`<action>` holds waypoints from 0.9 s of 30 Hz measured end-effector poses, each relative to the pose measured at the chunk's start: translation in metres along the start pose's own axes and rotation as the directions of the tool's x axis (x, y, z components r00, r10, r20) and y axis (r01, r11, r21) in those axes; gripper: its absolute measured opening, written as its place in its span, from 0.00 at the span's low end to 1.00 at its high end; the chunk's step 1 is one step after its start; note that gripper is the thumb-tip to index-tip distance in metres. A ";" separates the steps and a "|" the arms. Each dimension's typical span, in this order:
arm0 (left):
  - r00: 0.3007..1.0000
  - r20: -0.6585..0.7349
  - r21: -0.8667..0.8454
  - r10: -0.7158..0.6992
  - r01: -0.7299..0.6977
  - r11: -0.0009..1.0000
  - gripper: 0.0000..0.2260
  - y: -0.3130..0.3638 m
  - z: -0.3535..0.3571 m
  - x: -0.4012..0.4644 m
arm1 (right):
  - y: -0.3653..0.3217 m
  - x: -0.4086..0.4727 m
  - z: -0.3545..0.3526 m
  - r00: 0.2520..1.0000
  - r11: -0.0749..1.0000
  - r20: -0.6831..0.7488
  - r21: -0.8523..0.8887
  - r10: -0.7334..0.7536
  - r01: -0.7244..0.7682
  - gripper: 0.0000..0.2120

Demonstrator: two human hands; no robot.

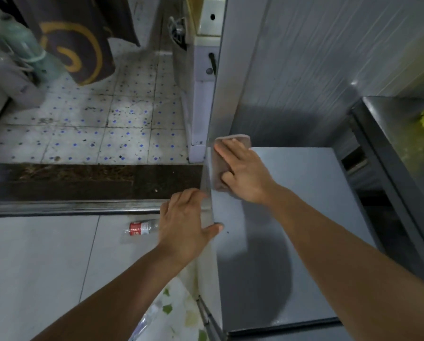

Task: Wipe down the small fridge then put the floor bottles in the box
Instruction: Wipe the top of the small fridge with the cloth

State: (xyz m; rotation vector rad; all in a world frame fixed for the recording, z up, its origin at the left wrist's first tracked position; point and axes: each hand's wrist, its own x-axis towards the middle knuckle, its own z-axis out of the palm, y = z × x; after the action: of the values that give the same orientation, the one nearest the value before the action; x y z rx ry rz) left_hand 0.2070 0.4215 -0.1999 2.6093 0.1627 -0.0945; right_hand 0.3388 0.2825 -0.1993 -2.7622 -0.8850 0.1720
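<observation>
1. We see the right hand [243, 173] pressing a brownish cloth [227, 153] flat onto the top of the small fridge [304, 205], fingers stretched over it and thumb tucked at its near edge.
2. The cloth lies at the fridge top's far left corner, under that palm.
3. Our left hand [185, 222] grasps the fridge's left edge, fingers curled down the side and thumb lying on top, nearer to us than the right hand.
4. A clear plastic bottle [142, 228] with a red label lies on its side on the grey floor [39, 262], just left of the left hand.
5. We see no box for the bottles.
</observation>
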 end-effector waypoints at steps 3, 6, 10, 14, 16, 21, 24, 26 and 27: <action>0.999 0.022 -0.019 0.026 -0.026 0.999 0.28 -0.002 0.000 -0.006 | 0.021 -0.028 -0.003 0.992 0.991 -0.036 -0.054 0.119 -0.120 0.31; 0.999 0.022 -0.020 0.029 -0.028 0.999 0.29 -0.007 -0.003 -0.007 | 0.006 -0.037 0.011 0.977 0.975 -0.020 -0.050 0.214 -0.215 0.31; 1.000 0.009 -0.014 0.029 -0.029 0.999 0.29 -0.020 -0.007 -0.008 | -0.022 0.003 0.016 0.991 0.991 -0.003 -0.016 0.132 -0.132 0.28; 0.998 0.042 0.006 0.036 -0.037 0.999 0.28 -0.026 -0.011 -0.010 | -0.038 0.033 0.019 0.993 0.990 -0.029 -0.074 0.116 -0.118 0.23; 0.998 0.041 0.002 0.050 -0.051 0.999 0.27 -0.027 -0.015 -0.013 | -0.041 0.027 0.019 0.991 0.990 -0.023 -0.048 0.131 -0.132 0.22; 0.997 0.041 0.020 0.067 -0.068 0.998 0.25 -0.031 -0.029 -0.021 | -0.063 -0.042 0.027 0.998 0.998 -0.011 0.015 0.068 -0.068 0.21; 0.997 0.061 0.008 0.055 -0.056 0.998 0.24 -0.029 -0.035 -0.025 | -0.070 -0.089 0.026 0.998 0.999 0.048 0.001 0.036 -0.036 0.28; 0.995 0.087 -0.003 0.053 -0.053 0.999 0.24 -0.025 -0.036 -0.027 | -0.058 -0.099 0.021 0.996 1.000 0.092 -0.015 0.002 0.000 0.30; 0.994 0.094 -0.002 0.060 -0.060 0.998 0.24 -0.023 -0.035 -0.028 | -0.046 -0.095 0.019 0.996 0.999 0.089 -0.043 -0.003 0.007 0.30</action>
State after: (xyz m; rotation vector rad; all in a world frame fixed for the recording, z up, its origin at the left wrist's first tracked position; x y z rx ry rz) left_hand 0.1780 0.4560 -0.1780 2.6014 0.0516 -0.1953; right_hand 0.2329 0.2672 -0.2020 -2.8112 -0.9287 0.2803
